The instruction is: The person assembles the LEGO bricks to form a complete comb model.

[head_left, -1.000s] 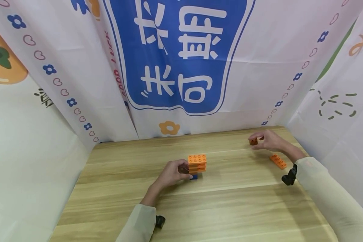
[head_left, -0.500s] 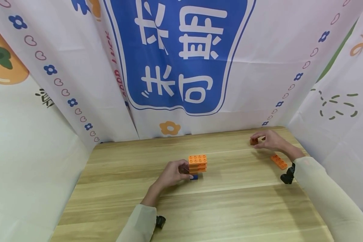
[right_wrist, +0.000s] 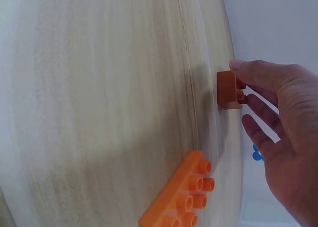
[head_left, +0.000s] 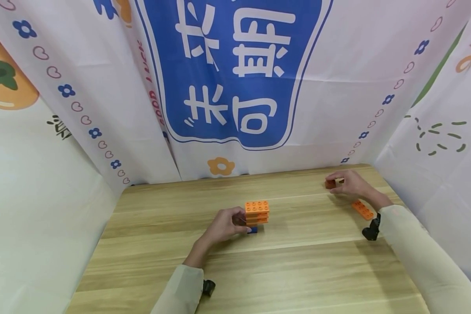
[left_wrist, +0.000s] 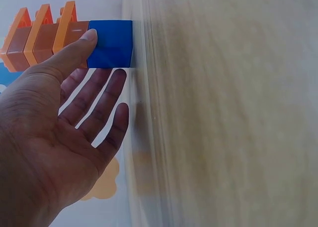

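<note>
In the head view my left hand (head_left: pixel 224 226) holds the lower part of a stack of toy building blocks (head_left: pixel 257 206). The left wrist view shows a blue block (left_wrist: pixel 110 44) at its base, then brown blocks alternating with flat orange plates (left_wrist: pixel 38 34). The left thumb lies along the stack and reaches the blue block; some fingers are partly behind it. Far right, my right hand (head_left: pixel 351 183) pinches a small brown-orange studded block (right_wrist: pixel 227 90) between thumb and fingers. Whether that block touches the table cannot be told.
A loose orange studded plate (head_left: pixel 363 210) lies on the wooden table (head_left: pixel 172 261), nearer me than the right hand. Printed white cloth (head_left: pixel 329 109) hangs behind the table and along both sides. Small black devices (head_left: pixel 371 230) sit at both wrists.
The right wrist has shifted slightly left while its fingers stay at the small block, whose studs show less now. The left hand and stack hold still.
</note>
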Demonstrator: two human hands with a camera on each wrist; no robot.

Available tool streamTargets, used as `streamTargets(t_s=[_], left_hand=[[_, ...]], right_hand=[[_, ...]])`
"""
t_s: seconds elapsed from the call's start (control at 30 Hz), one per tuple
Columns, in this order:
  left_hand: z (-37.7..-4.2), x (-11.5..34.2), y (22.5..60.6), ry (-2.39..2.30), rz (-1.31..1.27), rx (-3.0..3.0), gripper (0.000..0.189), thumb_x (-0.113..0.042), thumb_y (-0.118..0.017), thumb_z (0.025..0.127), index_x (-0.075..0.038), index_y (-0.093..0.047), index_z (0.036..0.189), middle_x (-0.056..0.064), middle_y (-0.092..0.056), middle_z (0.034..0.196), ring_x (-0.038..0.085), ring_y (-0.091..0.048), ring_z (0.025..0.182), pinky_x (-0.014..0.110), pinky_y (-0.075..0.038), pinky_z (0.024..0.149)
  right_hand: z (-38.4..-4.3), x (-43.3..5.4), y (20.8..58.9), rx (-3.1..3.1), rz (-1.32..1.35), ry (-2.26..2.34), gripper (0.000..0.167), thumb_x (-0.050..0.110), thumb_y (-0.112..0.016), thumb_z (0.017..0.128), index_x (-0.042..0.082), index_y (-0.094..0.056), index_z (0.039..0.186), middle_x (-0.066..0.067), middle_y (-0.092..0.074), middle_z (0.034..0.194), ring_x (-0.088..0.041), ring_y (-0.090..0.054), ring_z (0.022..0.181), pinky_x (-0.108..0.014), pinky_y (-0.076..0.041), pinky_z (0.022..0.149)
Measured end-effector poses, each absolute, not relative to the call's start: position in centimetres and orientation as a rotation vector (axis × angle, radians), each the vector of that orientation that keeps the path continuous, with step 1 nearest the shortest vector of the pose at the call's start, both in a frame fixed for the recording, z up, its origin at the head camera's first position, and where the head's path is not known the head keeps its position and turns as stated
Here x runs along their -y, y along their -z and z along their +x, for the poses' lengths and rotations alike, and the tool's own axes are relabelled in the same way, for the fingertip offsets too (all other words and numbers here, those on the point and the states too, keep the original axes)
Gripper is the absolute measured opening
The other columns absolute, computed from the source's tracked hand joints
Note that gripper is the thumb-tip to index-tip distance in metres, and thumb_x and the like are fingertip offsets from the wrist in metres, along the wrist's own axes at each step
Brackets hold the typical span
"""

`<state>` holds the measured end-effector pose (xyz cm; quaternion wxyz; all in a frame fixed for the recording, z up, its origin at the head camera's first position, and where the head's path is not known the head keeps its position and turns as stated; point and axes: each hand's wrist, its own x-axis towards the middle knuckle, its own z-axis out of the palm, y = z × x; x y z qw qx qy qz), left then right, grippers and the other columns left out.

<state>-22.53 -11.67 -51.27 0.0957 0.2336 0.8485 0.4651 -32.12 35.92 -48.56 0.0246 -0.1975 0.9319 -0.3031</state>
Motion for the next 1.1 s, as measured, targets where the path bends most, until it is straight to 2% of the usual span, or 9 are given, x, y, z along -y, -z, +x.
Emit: streamTargets(t_s=[0.37, 0.87, 1.1], left_hand=[[-22.4, 11.7, 51.3, -1.387, 0.695, -2.506, 0.029, -0.012, -0.087, 0.089, -0.008, -0.073, 0.115, 0.004, -0.076, 0.108, 0.015, -0.073, 0.094, 0.027, -0.061, 0.08], [-22.4, 11.7, 51.5, -1.377, 0.71, -2.513, 0.03, -0.012, -0.087, 0.09, -0.008, -0.072, 0.116, 0.004, -0.076, 0.108, 0.015, -0.073, 0.094, 0.026, -0.061, 0.08], [-22.4, 11.8, 51.3, -1.388, 0.714, -2.504, 0.031, -0.012, -0.087, 0.089, -0.007, -0.072, 0.116, 0.005, -0.076, 0.108, 0.016, -0.073, 0.095, 0.027, -0.061, 0.081]], right_hand=[[-31.7, -35.3, 49.1, -2.872, -0.565, 1.016, 0.037, -0.004, -0.083, 0.087, -0.004, -0.074, 0.123, -0.024, -0.072, 0.124, -0.043, -0.068, 0.114, -0.056, -0.057, 0.098], [-30.9, -34.2, 49.9, -2.903, -0.716, 1.066, 0.033, -0.012, -0.083, 0.082, -0.006, -0.076, 0.113, -0.02, -0.074, 0.113, -0.039, -0.071, 0.104, -0.048, -0.062, 0.09], [-30.9, -33.9, 50.3, -2.917, -0.759, 1.067, 0.031, -0.014, -0.083, 0.081, -0.004, -0.077, 0.111, -0.021, -0.073, 0.114, -0.039, -0.071, 0.103, -0.045, -0.063, 0.088]])
